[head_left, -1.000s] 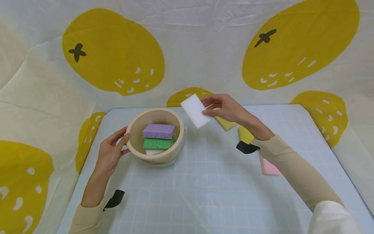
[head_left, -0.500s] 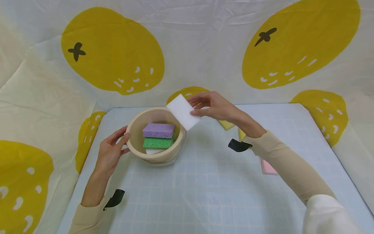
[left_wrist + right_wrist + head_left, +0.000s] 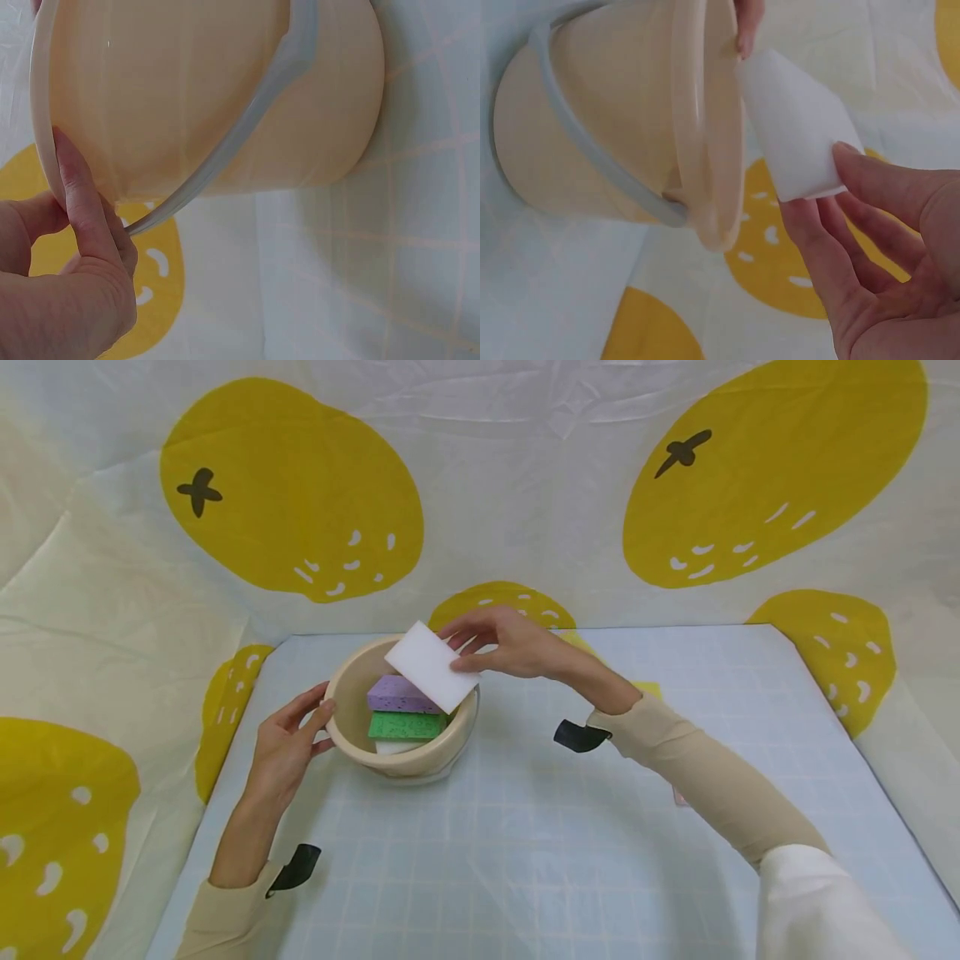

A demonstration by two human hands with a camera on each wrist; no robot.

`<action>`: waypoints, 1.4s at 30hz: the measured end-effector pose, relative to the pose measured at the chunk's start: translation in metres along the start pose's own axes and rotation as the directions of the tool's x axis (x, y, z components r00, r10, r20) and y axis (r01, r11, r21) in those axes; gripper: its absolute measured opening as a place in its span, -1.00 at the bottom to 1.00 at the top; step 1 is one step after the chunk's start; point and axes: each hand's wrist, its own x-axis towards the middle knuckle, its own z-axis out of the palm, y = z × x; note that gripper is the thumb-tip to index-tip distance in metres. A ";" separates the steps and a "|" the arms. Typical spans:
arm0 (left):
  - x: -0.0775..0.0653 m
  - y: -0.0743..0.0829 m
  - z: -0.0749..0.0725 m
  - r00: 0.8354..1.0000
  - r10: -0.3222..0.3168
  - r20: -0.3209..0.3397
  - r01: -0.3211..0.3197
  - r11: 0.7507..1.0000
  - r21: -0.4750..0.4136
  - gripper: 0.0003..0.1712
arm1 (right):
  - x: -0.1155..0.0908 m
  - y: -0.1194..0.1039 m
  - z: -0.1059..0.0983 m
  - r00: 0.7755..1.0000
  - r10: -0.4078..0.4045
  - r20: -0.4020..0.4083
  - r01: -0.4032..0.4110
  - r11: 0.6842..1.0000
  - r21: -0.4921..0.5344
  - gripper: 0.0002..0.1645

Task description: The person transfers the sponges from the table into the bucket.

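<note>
Foam block [image 3: 431, 666], white and rectangular, has moved leftward over the round cream plastic bucket [image 3: 626, 90], pinched in my right hand [image 3: 510, 645] while my left hand [image 3: 288, 739] lightly grips its rim [image 3: 397, 765], so I judge lowering due.

a white sponge [image 3: 431, 667] slants above the cream bucket [image 3: 411, 767].

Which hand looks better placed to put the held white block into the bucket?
The right, I'd judge. The right hand pinches the white block over the bucket. The left hand holds the bucket on its left side, away from the block, so it seems better suited to steadying.
</note>
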 end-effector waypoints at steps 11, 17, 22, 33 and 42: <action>-0.001 -0.002 -0.001 1.000 0.016 0.008 -0.016 1.000 -0.001 -0.27 | 0.011 0.001 0.025 0.995 -0.004 0.095 0.001 0.999 0.038 -0.51; 0.000 -0.003 -0.001 1.000 0.026 0.011 -0.026 1.000 -0.004 -0.27 | 0.018 0.004 0.038 0.990 0.014 0.139 -0.015 1.000 0.002 -0.51; 0.001 -0.003 -0.001 1.000 0.029 0.008 -0.029 0.999 -0.014 -0.28 | 0.023 0.006 0.048 0.984 0.022 0.174 -0.011 0.998 -0.061 -0.52; 0.001 -0.003 0.000 0.999 0.035 0.012 -0.035 0.999 -0.003 -0.29 | 0.032 0.004 0.065 0.967 -0.012 0.255 0.050 0.989 -0.142 -0.56; 0.001 -0.002 0.000 1.000 0.024 0.011 -0.024 1.000 -0.008 -0.28 | 0.035 0.006 0.080 0.957 0.032 0.289 0.054 0.957 -0.285 -0.51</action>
